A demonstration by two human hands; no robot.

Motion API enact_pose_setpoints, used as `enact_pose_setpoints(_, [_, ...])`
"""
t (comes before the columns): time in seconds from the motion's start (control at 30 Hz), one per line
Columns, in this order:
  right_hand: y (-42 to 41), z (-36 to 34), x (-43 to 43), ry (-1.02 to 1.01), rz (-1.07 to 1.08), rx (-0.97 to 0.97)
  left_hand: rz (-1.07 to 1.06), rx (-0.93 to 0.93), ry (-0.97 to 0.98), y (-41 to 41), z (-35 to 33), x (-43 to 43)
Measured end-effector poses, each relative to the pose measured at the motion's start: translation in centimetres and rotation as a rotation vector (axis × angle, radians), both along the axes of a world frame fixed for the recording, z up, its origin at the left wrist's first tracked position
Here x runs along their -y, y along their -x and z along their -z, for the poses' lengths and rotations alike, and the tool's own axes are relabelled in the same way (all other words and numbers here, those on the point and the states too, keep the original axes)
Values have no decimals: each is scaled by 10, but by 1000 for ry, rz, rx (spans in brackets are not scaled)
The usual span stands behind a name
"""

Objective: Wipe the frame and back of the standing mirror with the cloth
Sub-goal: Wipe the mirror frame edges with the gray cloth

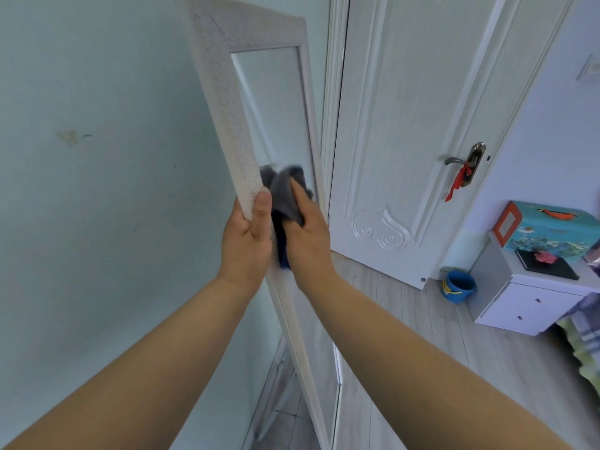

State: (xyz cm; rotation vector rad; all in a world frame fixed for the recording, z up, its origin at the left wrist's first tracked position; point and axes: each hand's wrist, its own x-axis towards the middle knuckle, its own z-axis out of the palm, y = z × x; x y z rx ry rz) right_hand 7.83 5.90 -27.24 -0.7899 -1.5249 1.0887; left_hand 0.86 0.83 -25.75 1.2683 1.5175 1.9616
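A tall standing mirror with a white patterned frame [224,102] leans against the pale wall on the left, seen nearly edge-on. My left hand [250,235] grips the left side of the frame at mid-height, thumb on the front. My right hand [305,228] holds a grey cloth [285,196] pressed against the mirror's front just right of the left hand. The cloth is blurred. The mirror's back and its stand [276,384] are mostly hidden behind the frame.
A white panelled door [422,108] with a metal handle and a red ribbon stands right of the mirror. A blue bucket [457,287] sits on the wooden floor by a white bedside cabinet [532,303] carrying a turquoise box. Bedding shows at the right edge.
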Motion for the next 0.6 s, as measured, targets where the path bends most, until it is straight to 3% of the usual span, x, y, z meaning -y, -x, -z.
enact_pose_setpoints(0.1, [11, -38, -16, -205, 8, -2, -31, -35, -1, 0, 2, -2])
enact_pose_setpoints(0.2, [17, -32, -35, -213, 6, -25, -61, -54, -2, 3, 5, -4])
enact_pose_setpoints(0.3, [16, 15, -49, 18, 41, -4, -85, -60, -4, 0, 6, -4])
enact_pose_setpoints(0.47, [0, 80, -53, 586, 65, 241, -137, -14, 22, -4, 3, -4])
enact_pose_setpoints(0.53, [0, 67, -56, 663, 78, 207, -149, 0, -1, -7, 2, -4])
enact_pose_setpoints(0.6, [4, 38, -59, 540, 96, 154, -173, -11, -11, -6, 3, -5])
